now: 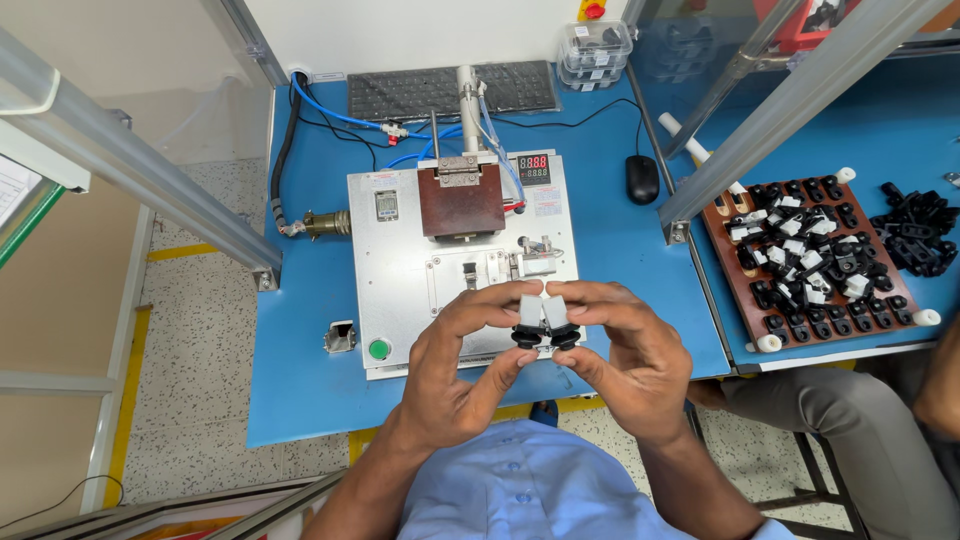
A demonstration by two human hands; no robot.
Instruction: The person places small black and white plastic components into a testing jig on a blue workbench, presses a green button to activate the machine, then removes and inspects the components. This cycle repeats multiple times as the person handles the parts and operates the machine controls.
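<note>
My left hand [455, 365] pinches a small grey part with a black base [528, 320] between thumb and fingers. My right hand [625, 360] pinches a second, matching grey-and-black part [560, 322]. The two parts are held side by side, touching, just above the front edge of a metal fixture plate [400, 290]. The plate carries a brown block [461, 200] under a vertical press cylinder [468, 95], a small clamp nest [535, 258] and a green button [379, 349].
The blue table [300, 380] also holds a keyboard [450, 90], a black mouse [641, 178], hoses and cables [300, 130]. A brown tray [815, 260] with several black and grey parts lies on the right table. Another person's leg [840, 410] is at right.
</note>
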